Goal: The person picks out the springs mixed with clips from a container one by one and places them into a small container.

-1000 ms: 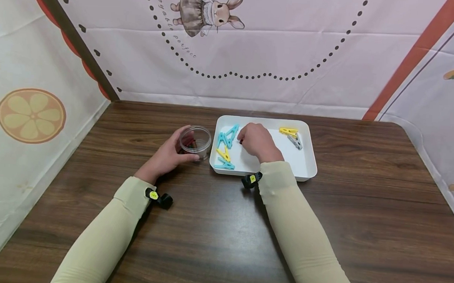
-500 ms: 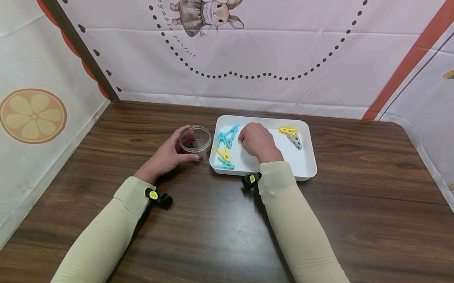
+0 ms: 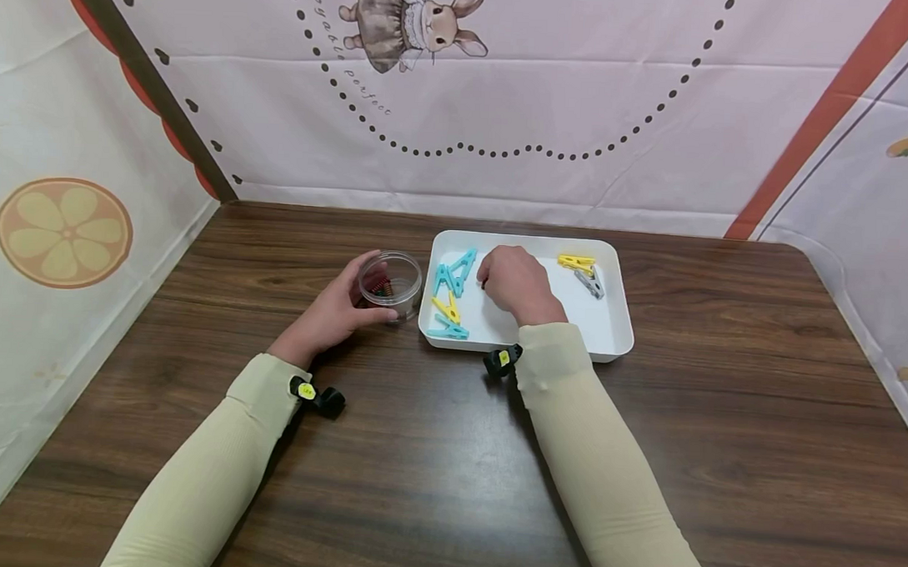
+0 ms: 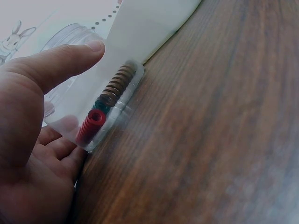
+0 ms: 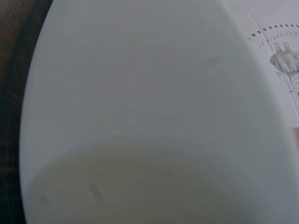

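Observation:
My left hand [image 3: 336,317] grips a clear round plastic jar [image 3: 407,295], thumb in front and fingers curled behind. Through its wall in the left wrist view show a red spring [image 4: 89,127], a dark green spring [image 4: 101,105] and a brown spring [image 4: 117,86]. My right hand [image 3: 516,279] is lowered into a white tray [image 3: 610,326], fingers curled down. A small dark red bit, like a spring, barely shows at its fingertips; the rest is hidden by the hand. In the right wrist view, the tray's pale wall [image 5: 140,93] fills most of the picture.
Blue clothespins [image 3: 458,275] and a yellow clothespin [image 3: 448,308] lie along the tray's left side. Yellow clothespins [image 3: 576,264] and a grey clothespin [image 3: 591,283] lie at its right. A printed cloth [image 3: 543,95] hangs behind the brown wooden table [image 3: 418,449].
My right fingertips have shifted slightly; the dark red bit there shows less than a second ago. My left hand and the jar have stayed in place.

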{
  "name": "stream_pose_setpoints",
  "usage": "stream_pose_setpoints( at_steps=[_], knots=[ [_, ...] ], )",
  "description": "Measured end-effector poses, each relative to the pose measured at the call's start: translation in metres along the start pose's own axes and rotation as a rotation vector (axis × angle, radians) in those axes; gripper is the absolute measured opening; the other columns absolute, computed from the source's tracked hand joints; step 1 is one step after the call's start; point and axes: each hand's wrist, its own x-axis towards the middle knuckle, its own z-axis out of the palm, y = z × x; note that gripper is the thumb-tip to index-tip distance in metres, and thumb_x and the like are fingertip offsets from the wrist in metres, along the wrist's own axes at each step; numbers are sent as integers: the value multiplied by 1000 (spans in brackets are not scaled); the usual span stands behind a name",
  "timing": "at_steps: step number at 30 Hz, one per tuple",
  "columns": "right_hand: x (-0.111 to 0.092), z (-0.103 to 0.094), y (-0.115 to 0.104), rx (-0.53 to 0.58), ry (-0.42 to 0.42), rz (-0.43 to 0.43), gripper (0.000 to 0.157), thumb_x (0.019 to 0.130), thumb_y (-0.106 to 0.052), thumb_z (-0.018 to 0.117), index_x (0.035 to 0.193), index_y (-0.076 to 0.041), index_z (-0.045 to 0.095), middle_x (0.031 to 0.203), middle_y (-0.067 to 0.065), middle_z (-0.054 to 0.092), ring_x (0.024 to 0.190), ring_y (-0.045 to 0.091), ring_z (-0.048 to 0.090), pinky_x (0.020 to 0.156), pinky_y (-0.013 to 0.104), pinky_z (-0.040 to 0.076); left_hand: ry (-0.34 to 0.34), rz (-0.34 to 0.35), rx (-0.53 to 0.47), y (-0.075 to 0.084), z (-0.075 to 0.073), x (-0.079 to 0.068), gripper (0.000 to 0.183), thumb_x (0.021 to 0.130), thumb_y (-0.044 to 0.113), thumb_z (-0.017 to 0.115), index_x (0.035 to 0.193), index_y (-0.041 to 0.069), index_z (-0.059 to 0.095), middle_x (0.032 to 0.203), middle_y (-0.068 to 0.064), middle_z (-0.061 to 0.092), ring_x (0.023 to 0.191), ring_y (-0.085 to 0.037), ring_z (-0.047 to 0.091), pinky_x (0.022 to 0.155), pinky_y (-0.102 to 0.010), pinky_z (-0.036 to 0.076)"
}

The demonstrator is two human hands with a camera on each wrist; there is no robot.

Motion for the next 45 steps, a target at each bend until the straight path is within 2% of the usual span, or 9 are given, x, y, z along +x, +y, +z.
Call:
stream_pose_setpoints(
  at_steps=[3,7,17,23,27,33,36,45],
  knots=[
    [0,0,-1,-7,-1,-4,24,92,-8,59,109,-15,75,117,1,69,102,20,55,85,35,50,8,8,1,-10,0,4,96,80,24,80,154,22,18,156,-8,33,145,-23,32,119,-47,24],
    [0,-1,-1,-9,5,-6,22,91,-8,60,105,-15,76,116,1,68,102,20,55,84,35,50,17,27,7,-16,0,6,95,80,28,81,153,25,20,155,-5,34,144,-21,33,119,-46,25],
    [-1,-1,-1,-17,-1,-14,16,90,-13,63,101,-13,75,103,2,71,92,21,55,75,33,48,23,37,14,-17,0,6,95,79,31,81,152,26,21,155,-5,35,144,-20,33,118,-46,26],
    [0,1,1,8,-18,-31,20,88,-11,62,106,-14,72,110,2,68,93,22,54,77,33,46,15,28,10,-18,0,6,96,79,29,81,153,26,19,155,-5,34,144,-21,34,118,-47,26],
    [1,2,2,11,-19,-44,24,89,-8,59,108,-14,71,111,3,68,94,22,54,80,34,47,5,14,0,-13,0,6,96,81,25,80,154,24,18,156,-7,32,144,-23,33,118,-47,25],
    [2,4,2,15,-26,-56,23,90,-7,58,107,-12,72,109,3,69,94,21,55,81,33,48,-9,-1,-1,5,0,-2,93,84,16,77,154,14,17,157,-14,31,145,-28,31,118,-49,24],
    [3,4,2,21,-15,-59,22,90,-8,59,107,-11,73,109,3,69,94,20,55,81,32,48,-7,-3,9,10,1,-6,91,84,15,77,154,13,17,157,-14,31,145,-29,31,119,-48,24],
    [3,3,-1,48,19,-66,21,90,-8,61,107,-11,73,108,3,69,94,19,55,81,32,49,-7,2,6,12,0,-7,92,84,17,77,154,13,18,156,-15,31,145,-29,31,119,-48,24]
  ],
)
